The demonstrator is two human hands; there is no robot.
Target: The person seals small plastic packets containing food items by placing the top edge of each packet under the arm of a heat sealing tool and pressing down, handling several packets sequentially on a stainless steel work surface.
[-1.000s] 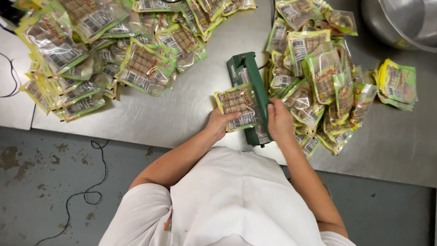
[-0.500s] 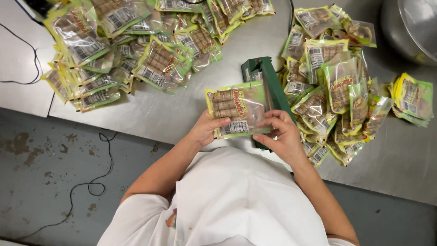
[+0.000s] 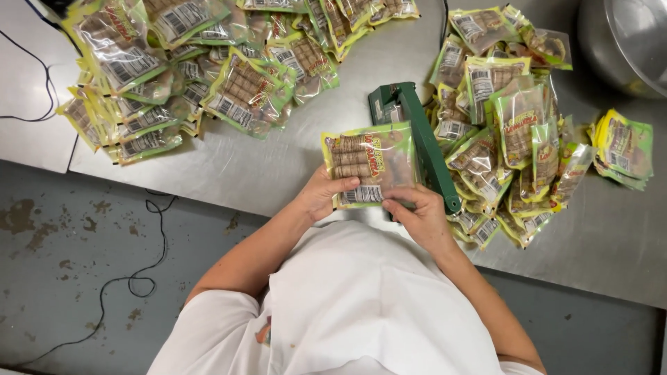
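My left hand and my right hand both hold one clear plastic packet with green and yellow edges, filled with brown rolled snacks. The packet lies flat in front of me, just left of a green heat sealer that stands on the steel table. My left thumb rests on the packet's lower left corner. The fingers of my right hand pinch its lower right edge, close to the sealer's arm.
A big heap of like packets covers the table's far left. Another heap lies right of the sealer, with a few packets further right. A steel bowl is at the top right. A black cable runs over the floor.
The packet has come away from the sealer's arm and moved left, in front of me. Both hands have shifted with it and now hold its lower edge.
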